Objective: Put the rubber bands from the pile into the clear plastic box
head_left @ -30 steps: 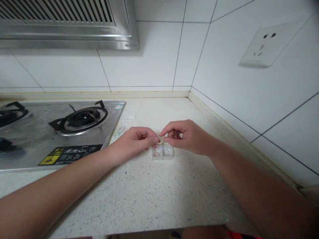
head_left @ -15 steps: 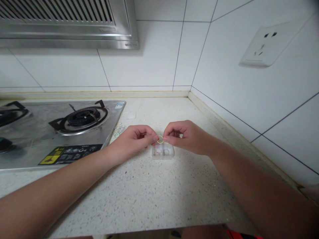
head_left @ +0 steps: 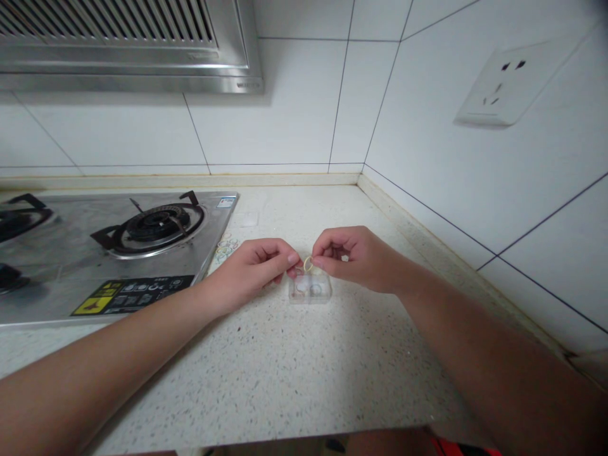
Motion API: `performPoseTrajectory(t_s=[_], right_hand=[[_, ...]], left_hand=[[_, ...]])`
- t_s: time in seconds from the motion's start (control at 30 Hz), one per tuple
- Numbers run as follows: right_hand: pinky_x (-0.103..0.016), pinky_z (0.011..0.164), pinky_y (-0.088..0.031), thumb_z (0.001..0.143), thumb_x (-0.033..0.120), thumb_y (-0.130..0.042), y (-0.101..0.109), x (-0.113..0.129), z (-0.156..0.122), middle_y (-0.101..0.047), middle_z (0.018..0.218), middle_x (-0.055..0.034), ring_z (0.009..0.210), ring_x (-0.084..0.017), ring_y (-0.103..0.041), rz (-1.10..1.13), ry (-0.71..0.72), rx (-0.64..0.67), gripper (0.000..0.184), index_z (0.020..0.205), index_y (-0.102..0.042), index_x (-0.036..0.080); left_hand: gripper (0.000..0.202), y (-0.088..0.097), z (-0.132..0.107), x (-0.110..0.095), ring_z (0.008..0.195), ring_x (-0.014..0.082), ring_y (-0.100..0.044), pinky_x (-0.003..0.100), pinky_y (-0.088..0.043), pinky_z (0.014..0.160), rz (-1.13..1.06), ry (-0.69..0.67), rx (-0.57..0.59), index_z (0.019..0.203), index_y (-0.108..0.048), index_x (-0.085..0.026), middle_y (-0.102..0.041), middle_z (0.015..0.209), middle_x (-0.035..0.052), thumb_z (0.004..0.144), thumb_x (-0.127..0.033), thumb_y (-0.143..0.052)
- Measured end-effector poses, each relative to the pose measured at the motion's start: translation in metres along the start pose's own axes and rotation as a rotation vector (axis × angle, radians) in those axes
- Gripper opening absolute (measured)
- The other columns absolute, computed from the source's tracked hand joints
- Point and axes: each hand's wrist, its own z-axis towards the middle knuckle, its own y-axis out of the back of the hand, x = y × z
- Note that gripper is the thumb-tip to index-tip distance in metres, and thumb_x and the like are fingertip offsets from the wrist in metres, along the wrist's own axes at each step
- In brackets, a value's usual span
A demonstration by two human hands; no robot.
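My right hand (head_left: 354,256) pinches a small yellow rubber band (head_left: 307,264) just above a small clear plastic box (head_left: 310,289) on the speckled countertop (head_left: 294,367). My left hand (head_left: 254,269) is closed in a pinch right beside the band, its fingertips at the box's left rim; whether it still touches the band I cannot tell. The box holds a few bands. A small pile of coloured rubber bands (head_left: 225,248) lies on the counter beside the stove.
A steel gas stove (head_left: 109,253) with a black burner (head_left: 154,225) fills the left. Tiled walls meet in a corner behind; a wall socket (head_left: 498,85) sits on the right wall. A range hood (head_left: 128,44) hangs at upper left.
The yellow band, held between both hands before, now hangs lower from my right fingers over the box. My left fingertips have dropped slightly toward the box's rim.
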Motion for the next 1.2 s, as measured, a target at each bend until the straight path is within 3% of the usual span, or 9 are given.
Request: performPoseTrajectory(t_s=[0.27,0.57,0.83,1.2], right_hand=[[-0.022,0.051,-0.034,0.083,0.036,-0.066,0.002,-0.001,0.001,-0.055,0.065,0.0006,0.058,-0.009,-0.045,0.074,-0.020,-0.031,0.021,0.084,-0.065,0.014],[-0.024,0.054,-0.035,0.083,0.032,-0.060,0.011,-0.012,0.002,-0.061,0.067,0.0000,0.057,-0.009,-0.049,-0.344,-0.145,0.058,0.017,0.083,-0.067,0.016],[-0.027,0.054,-0.028,0.081,0.029,-0.061,0.010,-0.011,0.001,-0.064,0.068,0.0010,0.057,-0.010,-0.049,-0.659,-0.121,0.099,0.012,0.082,-0.069,0.020],[-0.028,0.057,-0.027,0.085,0.031,-0.058,0.012,-0.015,0.001,-0.064,0.069,0.0019,0.058,-0.010,-0.049,-0.728,-0.065,0.103,0.015,0.085,-0.070,0.022]], left_hand=[[0.038,0.001,0.001,0.002,0.059,0.0086,-0.047,0.020,-0.034,0.051,0.076,0.042,0.005,0.080,-0.066,-0.014,-0.065,0.075,0.0032,0.093,-0.047,-0.052],[0.034,0.002,0.002,0.004,0.063,0.0093,-0.050,0.021,-0.037,0.056,0.156,0.022,0.000,0.081,-0.067,-0.014,-0.065,0.075,0.0028,0.094,-0.040,-0.051],[0.034,0.003,0.002,0.003,0.064,0.0103,-0.050,0.021,-0.037,0.057,0.193,0.024,0.002,0.082,-0.068,-0.014,-0.064,0.075,0.0028,0.094,-0.040,-0.050],[0.033,0.003,0.002,0.006,0.068,0.0109,-0.052,0.023,-0.041,0.065,0.211,-0.001,0.017,0.083,-0.068,-0.015,-0.065,0.076,0.0023,0.095,-0.039,-0.050]])
